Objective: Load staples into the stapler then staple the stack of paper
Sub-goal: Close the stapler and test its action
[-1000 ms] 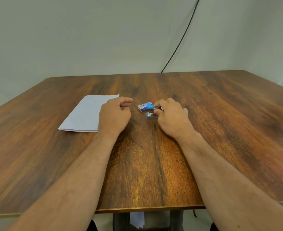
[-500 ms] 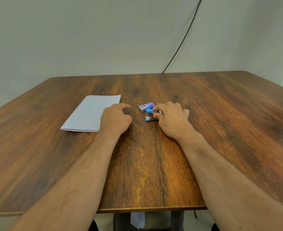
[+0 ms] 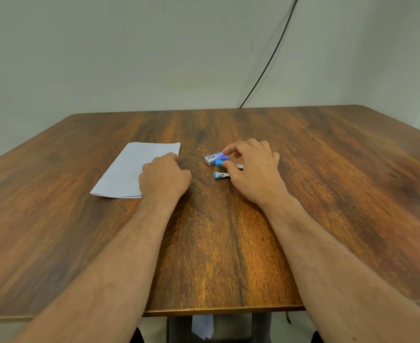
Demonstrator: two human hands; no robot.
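Note:
A small blue stapler (image 3: 221,175) lies on the wooden table (image 3: 328,169), its top arm swung up with the blue tip at the thumb of my right hand (image 3: 253,173). That hand grips the raised top between thumb and fingers. Just behind the stapler lies a small blue-and-white staple box (image 3: 212,158). A white stack of paper (image 3: 132,169) lies to the left. My left hand (image 3: 164,179) rests in a loose fist on the paper's right edge, holding nothing.
A black cable (image 3: 268,63) runs down the wall to the table's far edge. The near table edge (image 3: 216,310) is close to my body, with the table's frame below it.
My right hand has lifted the stapler's blue top away from its base. My left hand has drawn back left from the staple box onto the paper's edge.

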